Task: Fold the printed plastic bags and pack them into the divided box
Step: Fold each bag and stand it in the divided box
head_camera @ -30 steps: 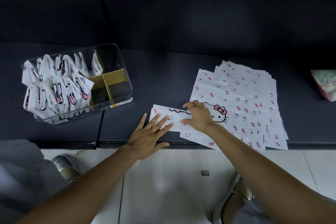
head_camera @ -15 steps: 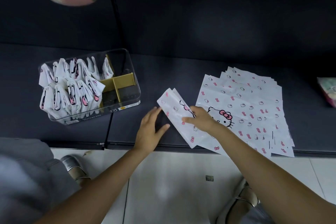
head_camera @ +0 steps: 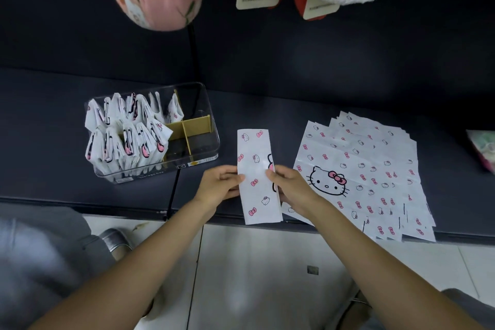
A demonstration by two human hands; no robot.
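You had the folded bag (head_camera: 256, 174) up between both hands: a long, narrow strip of thin white plastic, printed with pink bows and small cat faces, running lengthwise away from you over the front edge of the dark sofa seat (head_camera: 267, 115). Your left hand (head_camera: 219, 185) pinched its left edge at the middle, thumb on top, grip clamped on the plastic. Your right hand (head_camera: 290, 186) pinched the right edge opposite, grip likewise clamped on the strip, part of a black outline and pink patch showing just by the fingers.

Just right of that hand lay the fanned stack of flat bags (head_camera: 369, 174), smooth glossy sheets, the top one showing a big cat face with a pink bow. To your left sat the clear plastic box (head_camera: 206, 115), rounded corners, tan dividers (head_camera: 192, 126) crossing inside. Its left compartments were crammed with folded bags (head_camera: 128, 136) standing upright; the right ones showed only the dividers.
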